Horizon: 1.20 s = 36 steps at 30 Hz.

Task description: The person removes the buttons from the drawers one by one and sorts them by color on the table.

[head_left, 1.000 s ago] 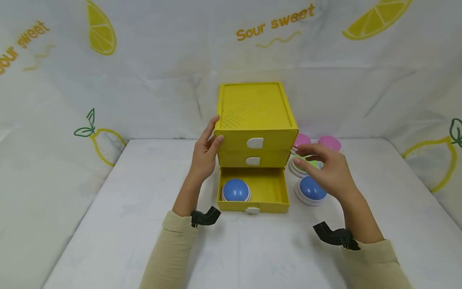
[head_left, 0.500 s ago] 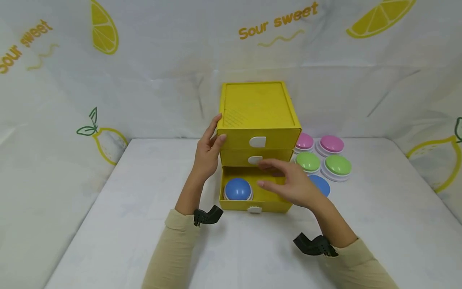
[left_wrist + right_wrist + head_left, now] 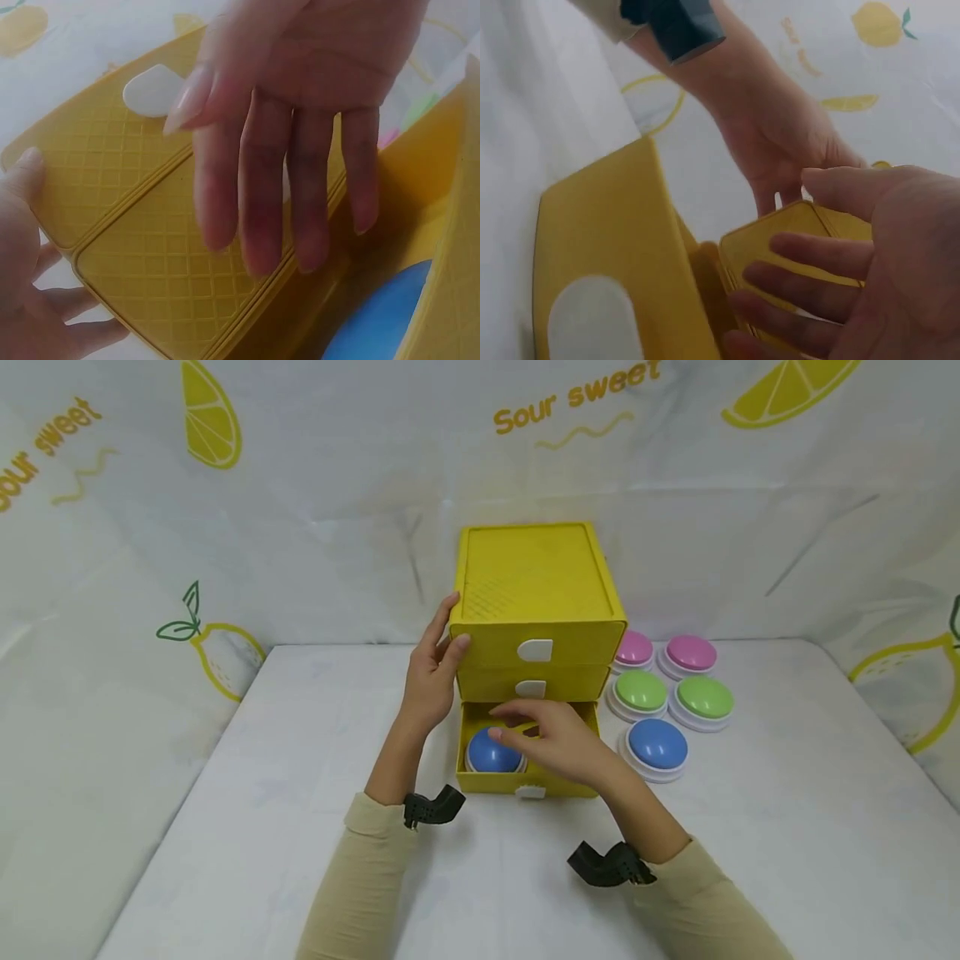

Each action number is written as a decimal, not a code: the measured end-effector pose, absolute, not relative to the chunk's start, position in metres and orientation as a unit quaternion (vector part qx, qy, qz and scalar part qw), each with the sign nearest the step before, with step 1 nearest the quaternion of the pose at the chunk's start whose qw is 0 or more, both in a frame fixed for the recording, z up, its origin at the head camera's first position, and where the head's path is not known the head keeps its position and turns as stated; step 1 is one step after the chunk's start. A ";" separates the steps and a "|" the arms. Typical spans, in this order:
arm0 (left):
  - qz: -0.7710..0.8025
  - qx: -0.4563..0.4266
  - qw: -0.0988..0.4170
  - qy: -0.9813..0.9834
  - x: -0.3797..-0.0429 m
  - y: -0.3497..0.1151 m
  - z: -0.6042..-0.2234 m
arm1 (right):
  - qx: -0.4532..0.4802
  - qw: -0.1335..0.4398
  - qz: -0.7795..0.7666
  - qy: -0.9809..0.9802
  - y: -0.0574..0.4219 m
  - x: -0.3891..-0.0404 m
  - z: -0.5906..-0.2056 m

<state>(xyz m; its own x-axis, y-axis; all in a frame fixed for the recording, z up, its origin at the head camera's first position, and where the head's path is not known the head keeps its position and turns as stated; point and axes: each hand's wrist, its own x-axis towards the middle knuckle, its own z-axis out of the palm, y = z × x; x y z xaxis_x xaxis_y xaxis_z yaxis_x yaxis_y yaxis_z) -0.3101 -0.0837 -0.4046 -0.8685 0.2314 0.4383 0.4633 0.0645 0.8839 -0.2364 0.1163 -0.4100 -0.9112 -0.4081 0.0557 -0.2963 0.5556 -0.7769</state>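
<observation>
A yellow three-drawer cabinet (image 3: pixel 536 572) stands with its bottom drawer (image 3: pixel 555 787) pulled out. My left hand (image 3: pixel 429 681) holds the cabinet's left front corner, thumb on the front and fingers along the side, as the left wrist view also shows. Inside the drawer, at its left, sits a blue domed button (image 3: pixel 491 753) on a white base. Over the drawer hovers my right hand (image 3: pixel 558 739), its fingers spread and loosely bent, thumb overlapping the blue dome in the head view. The right wrist view shows the right fingers (image 3: pixel 802 292) with nothing between them.
Right of the cabinet stand another blue domed button (image 3: pixel 657 743), two green ones, the nearer-in being this green button (image 3: pixel 640 691), and two pink ones, including this pink button (image 3: pixel 691 653). A lemon-print sheet (image 3: pixel 337 552) rises behind the white tabletop (image 3: pixel 225 827).
My right hand has moved left, from beside the buttons at the cabinet's right to over the open drawer. My left hand stays on the cabinet corner.
</observation>
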 end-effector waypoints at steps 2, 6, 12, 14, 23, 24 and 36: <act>-0.645 -0.238 0.089 -0.721 -0.310 -0.084 -0.405 | -0.195 0.074 -0.429 0.879 0.112 -0.238 -0.410; -0.650 -0.239 0.089 -0.716 -0.311 -0.082 -0.406 | -0.184 0.066 -0.418 0.887 0.115 -0.241 -0.415; -0.645 -0.239 0.092 -0.720 -0.310 -0.079 -0.406 | -0.166 0.072 -0.410 0.894 0.128 -0.246 -0.430; -0.643 -0.239 0.092 -0.722 -0.309 -0.079 -0.406 | -0.163 0.081 -0.409 0.894 0.128 -0.247 -0.433; -0.640 -0.239 0.097 -0.724 -0.311 -0.079 -0.404 | -0.170 0.147 -0.344 0.912 0.120 -0.250 -0.439; -0.639 -0.239 0.096 -0.725 -0.311 -0.079 -0.404 | -0.176 0.150 -0.335 0.913 0.119 -0.251 -0.439; -0.631 -0.237 0.100 -0.732 -0.310 -0.083 -0.404 | -0.188 0.122 -0.381 0.897 0.114 -0.251 -0.442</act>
